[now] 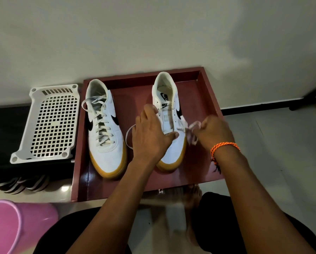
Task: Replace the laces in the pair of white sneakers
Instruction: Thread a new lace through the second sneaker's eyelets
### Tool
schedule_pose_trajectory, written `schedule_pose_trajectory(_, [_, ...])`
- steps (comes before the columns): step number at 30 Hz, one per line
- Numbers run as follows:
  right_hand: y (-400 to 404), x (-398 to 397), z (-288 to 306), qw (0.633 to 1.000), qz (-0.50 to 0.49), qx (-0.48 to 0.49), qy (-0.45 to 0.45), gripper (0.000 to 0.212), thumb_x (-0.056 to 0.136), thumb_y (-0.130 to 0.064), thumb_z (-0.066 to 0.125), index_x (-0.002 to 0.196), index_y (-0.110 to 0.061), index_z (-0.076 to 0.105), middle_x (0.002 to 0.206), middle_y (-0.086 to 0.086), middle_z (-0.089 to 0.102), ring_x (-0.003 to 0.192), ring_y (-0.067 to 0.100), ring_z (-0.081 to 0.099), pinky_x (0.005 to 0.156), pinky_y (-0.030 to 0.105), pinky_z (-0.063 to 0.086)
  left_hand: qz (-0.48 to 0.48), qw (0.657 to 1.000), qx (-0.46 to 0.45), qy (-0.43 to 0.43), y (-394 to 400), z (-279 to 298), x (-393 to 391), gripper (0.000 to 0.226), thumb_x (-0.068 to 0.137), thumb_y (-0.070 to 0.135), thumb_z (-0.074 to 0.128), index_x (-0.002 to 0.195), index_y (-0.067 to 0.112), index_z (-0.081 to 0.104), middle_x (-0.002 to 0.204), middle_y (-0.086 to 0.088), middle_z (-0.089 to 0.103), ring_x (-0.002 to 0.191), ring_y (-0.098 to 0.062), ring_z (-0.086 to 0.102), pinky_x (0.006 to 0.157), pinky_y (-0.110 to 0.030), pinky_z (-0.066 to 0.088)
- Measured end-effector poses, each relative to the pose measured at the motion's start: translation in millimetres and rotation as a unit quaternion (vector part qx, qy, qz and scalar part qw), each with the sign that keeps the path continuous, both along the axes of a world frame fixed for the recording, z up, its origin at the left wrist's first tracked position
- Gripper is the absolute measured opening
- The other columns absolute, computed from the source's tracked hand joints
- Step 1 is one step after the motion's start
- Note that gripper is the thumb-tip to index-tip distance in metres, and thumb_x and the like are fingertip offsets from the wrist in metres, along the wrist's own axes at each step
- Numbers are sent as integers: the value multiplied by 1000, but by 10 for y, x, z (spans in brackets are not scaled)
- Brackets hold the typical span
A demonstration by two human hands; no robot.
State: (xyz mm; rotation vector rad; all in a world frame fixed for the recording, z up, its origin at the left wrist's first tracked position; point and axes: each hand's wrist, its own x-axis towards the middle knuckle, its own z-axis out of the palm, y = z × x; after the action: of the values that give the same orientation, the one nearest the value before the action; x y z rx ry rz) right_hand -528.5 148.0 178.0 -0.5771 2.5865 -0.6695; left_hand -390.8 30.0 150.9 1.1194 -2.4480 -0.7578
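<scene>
Two white sneakers with gum soles stand in a dark red tray [206, 99]. The left sneaker [106, 132] is fully laced with a white lace. The right sneaker [170, 110] shows a bare tongue with no lace across it. My left hand [151, 132] rests on the right sneaker's left side, fingers spread, thumb across the toe box. My right hand [214, 132], with an orange cord bracelet at the wrist, grips a blurred bunch of white lace [188, 129] just right of that sneaker. A loop of the lace [128, 136] lies on the tray left of my left hand.
A white perforated plastic basket [47, 123] sits to the left of the tray on a dark surface. A pink bucket [12, 226] stands at the lower left. My bare foot [192, 197] and dark-clothed knees are below the tray. A pale wall is behind it.
</scene>
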Motion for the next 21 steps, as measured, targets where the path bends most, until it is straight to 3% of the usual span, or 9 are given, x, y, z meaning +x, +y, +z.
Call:
schedule_pose_trajectory(2, [30,49,-15,994,46,63,-73,27,87,-38,70,91,-11,71,95,15,72,89,35,69,78,33,54,3,1000,-2,-25,-31,7,26,76,72,62,88,120,25,41,116,8,57,107,-22,55,83,-42,46])
schedule_pose_trajectory(4, [13,67,55,992,81,59,-80,18,93,-21,62,80,-10,68,93,19,73,88,37,71,78,35,57,4,999,-4,-41,-60,14,58,68,80,67,80,118,24,44,113,7,61,106,-23,57,84,-45,49])
schedule_pose_trajectory(8, [-24,86,121,979,31,-127,-157,29,101,10,43,86,4,66,84,24,70,58,23,71,54,24,58,13,998,22,-63,-110,8,108,53,92,68,66,111,21,49,102,0,66,102,-29,61,84,-46,51])
schedule_pose_trajectory(10, [-64,133,138,962,52,-210,-165,28,104,12,41,95,10,68,78,22,67,52,18,69,54,23,59,18,997,36,-66,-116,0,122,50,94,66,66,109,20,51,101,-3,68,100,-30,63,85,-48,53])
schedule_pose_trajectory(13, [-136,207,119,938,118,-287,-155,26,105,9,45,103,6,70,78,14,69,63,22,73,65,30,63,17,998,34,-57,-100,7,130,41,97,56,65,108,17,58,102,-7,72,97,-33,66,82,-45,54])
schedule_pose_trajectory(16, [-189,303,114,928,139,-313,-145,27,104,10,47,110,4,73,83,11,72,70,20,74,69,29,61,17,999,21,-47,-52,82,129,29,97,44,64,100,15,62,96,-8,72,89,-33,66,72,-39,47])
schedule_pose_trajectory(21, [-206,369,100,940,125,-303,-97,23,97,6,64,107,-9,79,86,1,77,71,22,74,64,24,59,37,998,11,-56,-4,133,149,37,91,52,69,87,17,61,84,-3,68,74,-25,55,64,-34,36])
